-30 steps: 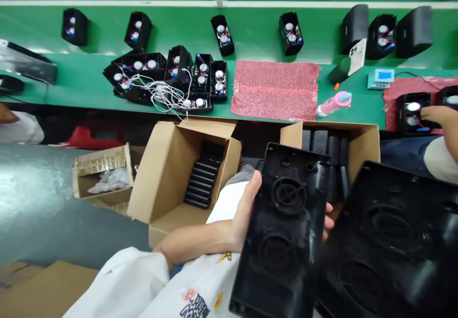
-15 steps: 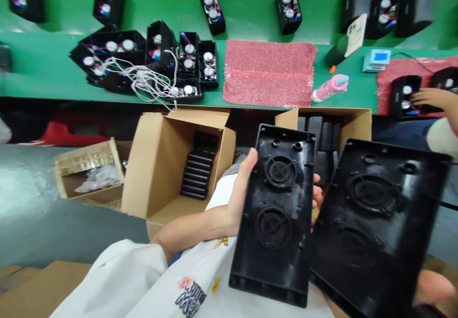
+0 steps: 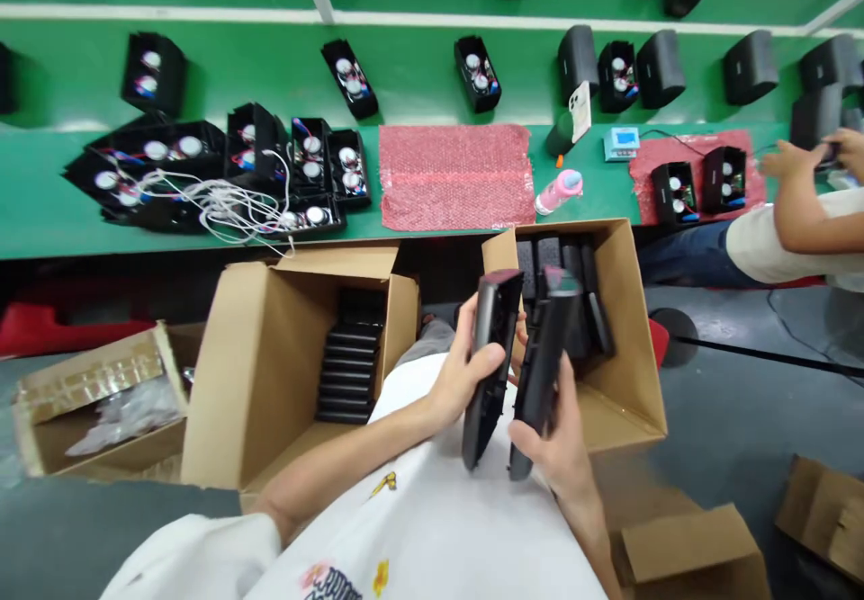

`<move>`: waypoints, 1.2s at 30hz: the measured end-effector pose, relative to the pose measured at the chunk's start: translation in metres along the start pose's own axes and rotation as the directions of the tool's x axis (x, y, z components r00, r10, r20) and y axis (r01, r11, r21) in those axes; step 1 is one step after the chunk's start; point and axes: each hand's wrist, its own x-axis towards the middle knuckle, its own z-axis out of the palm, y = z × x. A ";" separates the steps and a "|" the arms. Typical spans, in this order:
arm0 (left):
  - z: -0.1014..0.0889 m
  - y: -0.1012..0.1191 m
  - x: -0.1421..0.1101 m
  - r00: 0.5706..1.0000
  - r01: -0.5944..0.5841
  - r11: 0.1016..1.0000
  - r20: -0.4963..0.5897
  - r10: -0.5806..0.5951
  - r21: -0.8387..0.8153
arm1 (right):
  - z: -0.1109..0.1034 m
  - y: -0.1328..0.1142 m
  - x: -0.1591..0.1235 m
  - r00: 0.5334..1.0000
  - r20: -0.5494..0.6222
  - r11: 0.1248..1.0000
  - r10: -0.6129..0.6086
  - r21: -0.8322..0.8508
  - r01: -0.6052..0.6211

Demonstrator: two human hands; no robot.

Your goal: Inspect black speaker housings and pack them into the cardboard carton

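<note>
My left hand [image 3: 465, 368] grips one black plastic speaker panel [image 3: 491, 357], thumb on its inner side. My right hand [image 3: 557, 429] grips a second black speaker panel [image 3: 548, 357], with the thumb near its lower end. Both panels stand nearly on edge in front of my body, inner sides turned towards each other with a narrow gap between. Below and behind them is an open carton [image 3: 625, 330] with dark panels inside. Left of my hands, another open carton [image 3: 222, 375] contains a row of stacked black panels [image 3: 347, 371].
On the green bench [image 3: 418, 78] are open speaker housings [image 3: 347, 168], tangled white cables [image 3: 216, 204], red bubble wrap [image 3: 455, 177] and a pink bottle [image 3: 559, 192]. A co-worker's hands [image 3: 796, 164] are at the far right. A small carton [image 3: 101, 384] with plastic bags stands lower left.
Both panels have swung from showing their inner faces to standing on edge, facing each other. They are lower and farther from the camera. The view has shifted, showing more of the bench and right side.
</note>
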 end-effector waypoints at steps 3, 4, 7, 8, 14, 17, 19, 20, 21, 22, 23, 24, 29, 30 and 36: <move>-0.004 -0.020 0.018 0.990 -0.122 0.982 -0.051 0.130 0.142 | 0.008 0.007 0.017 1.000 -0.009 0.998 -0.004 -0.062 0.003; -0.004 -0.024 0.023 0.988 -0.135 0.976 -0.055 0.146 0.172 | 0.008 0.011 0.021 1.000 -0.010 0.996 0.002 -0.089 -0.003; -0.004 -0.031 0.033 0.983 -0.159 0.964 -0.060 0.175 0.215 | 0.005 0.020 0.027 1.000 -0.001 0.993 0.016 -0.116 -0.016; -0.004 -0.033 0.035 0.983 -0.157 0.963 -0.058 0.174 0.220 | 0.003 0.022 0.029 1.000 -0.005 0.993 0.015 -0.119 -0.015; -0.010 -0.054 0.064 0.984 -0.143 0.935 -0.053 0.169 0.325 | -0.007 0.033 0.041 0.997 0.009 0.996 0.080 -0.033 -0.080; -0.010 -0.074 0.104 0.989 -0.144 0.910 0.047 0.137 0.390 | -0.021 0.060 0.063 0.995 0.017 0.991 0.099 0.088 -0.100; -0.007 -0.090 0.138 0.988 -0.139 0.881 0.127 0.090 0.451 | -0.043 0.094 0.094 0.992 -0.064 0.992 0.111 0.073 -0.106; -0.006 -0.097 0.154 0.988 -0.138 0.862 0.133 0.082 0.488 | -0.059 0.115 0.116 0.983 -0.130 0.991 0.131 0.021 -0.129; -0.007 -0.104 0.167 0.989 -0.135 0.843 0.116 0.087 0.520 | -0.077 0.137 0.142 0.966 -0.205 0.983 0.159 -0.059 -0.174; -0.011 -0.111 0.178 0.991 -0.131 0.827 0.080 0.104 0.546 | -0.098 0.160 0.170 0.941 -0.278 0.963 0.193 -0.130 -0.236; -0.018 -0.117 0.184 0.991 -0.123 0.816 0.030 0.129 0.565 | -0.119 0.183 0.200 0.914 -0.337 0.939 0.227 -0.174 -0.298; -0.028 -0.122 0.186 0.989 -0.104 0.810 -0.030 0.148 0.576 | -0.139 0.206 0.230 0.886 -0.380 0.907 0.266 -0.213 -0.363; -0.110 -0.132 0.147 0.892 0.165 0.778 -0.429 0.145 0.606 | -0.191 0.288 0.336 0.865 -0.365 0.782 0.344 -0.399 -0.479; -0.127 -0.131 0.136 0.850 0.217 0.776 -0.505 0.148 0.593 | -0.191 0.298 0.345 0.871 -0.348 0.767 0.347 -0.430 -0.477; -0.201 -0.123 0.099 0.648 0.315 0.801 -0.732 0.211 0.509 | -0.190 0.310 0.358 0.903 -0.316 0.715 0.292 -0.555 -0.425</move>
